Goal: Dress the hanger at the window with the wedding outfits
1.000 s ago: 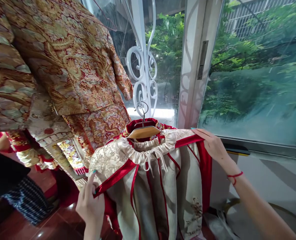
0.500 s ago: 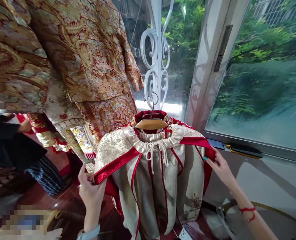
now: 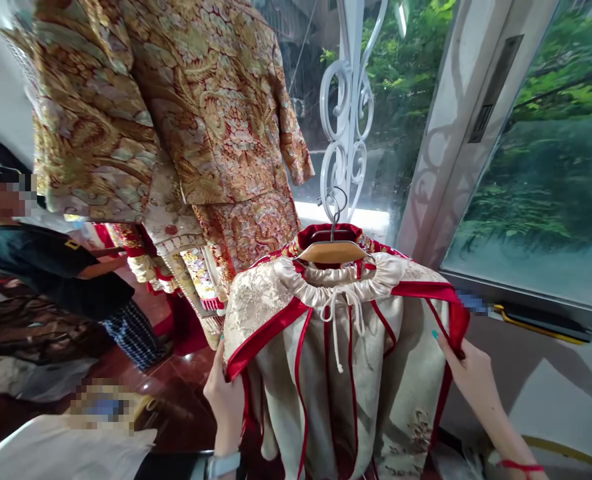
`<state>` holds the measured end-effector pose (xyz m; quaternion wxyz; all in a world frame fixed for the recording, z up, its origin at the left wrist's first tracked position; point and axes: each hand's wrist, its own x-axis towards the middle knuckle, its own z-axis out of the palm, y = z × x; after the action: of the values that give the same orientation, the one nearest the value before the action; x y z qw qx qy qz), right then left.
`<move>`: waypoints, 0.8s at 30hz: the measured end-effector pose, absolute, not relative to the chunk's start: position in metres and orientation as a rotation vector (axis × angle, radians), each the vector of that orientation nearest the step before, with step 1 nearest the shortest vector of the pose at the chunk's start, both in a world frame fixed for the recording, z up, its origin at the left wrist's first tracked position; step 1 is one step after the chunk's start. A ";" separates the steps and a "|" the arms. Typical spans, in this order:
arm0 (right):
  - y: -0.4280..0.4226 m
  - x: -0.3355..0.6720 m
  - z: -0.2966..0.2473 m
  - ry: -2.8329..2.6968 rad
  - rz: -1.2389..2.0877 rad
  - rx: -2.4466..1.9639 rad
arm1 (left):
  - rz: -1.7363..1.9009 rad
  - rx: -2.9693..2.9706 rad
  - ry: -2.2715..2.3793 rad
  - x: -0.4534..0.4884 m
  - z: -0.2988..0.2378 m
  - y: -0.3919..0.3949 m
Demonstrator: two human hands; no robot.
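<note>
A cream cape with red trim, gold embroidery and a gathered, tied neck hangs on a wooden hanger. Cream panels with red edging fall below it, and a red garment collar shows behind the hanger. My left hand grips the cape's lower left edge, its fingertips partly hidden by the cloth. At the opposite side, my right hand pinches the red-trimmed edge between thumb and fingers. Both hands spread the cape outward.
Gold brocade jackets hang at upper left. A person in dark clothes stands at far left. Behind the hanger rises a white scrolled metal post, beside a window. A white cloth-covered surface is at lower left.
The view has swung left, bringing the person at far left more fully into sight. My right hand has moved lower on the cape's edge, and my left hand sits slightly lower too.
</note>
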<state>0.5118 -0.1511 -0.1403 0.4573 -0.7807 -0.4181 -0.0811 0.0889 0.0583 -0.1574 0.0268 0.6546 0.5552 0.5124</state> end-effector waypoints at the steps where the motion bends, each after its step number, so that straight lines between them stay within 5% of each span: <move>1: -0.154 0.512 -0.144 -1.043 -0.156 -1.914 | 1.566 1.976 1.716 0.092 -0.157 0.056; 9: -0.151 0.528 -0.070 -1.171 -0.216 -1.659 | 1.764 2.074 1.568 0.123 -0.107 0.036; 14: -0.105 0.528 -0.007 -1.616 -0.340 -1.650 | 1.527 2.215 1.655 0.155 -0.099 0.056; 21: -0.089 0.520 -0.008 -1.644 -0.760 -1.821 | 1.320 2.195 1.728 0.117 -0.078 0.078; 24: -0.092 0.518 -0.011 -1.661 -0.776 -1.825 | 1.531 2.181 1.670 0.102 -0.066 0.080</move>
<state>0.5184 -0.0915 -0.0112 0.2737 -0.6785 -0.6176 -0.2886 0.1023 0.0795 -0.0665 -0.0017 0.6935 0.5311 0.4868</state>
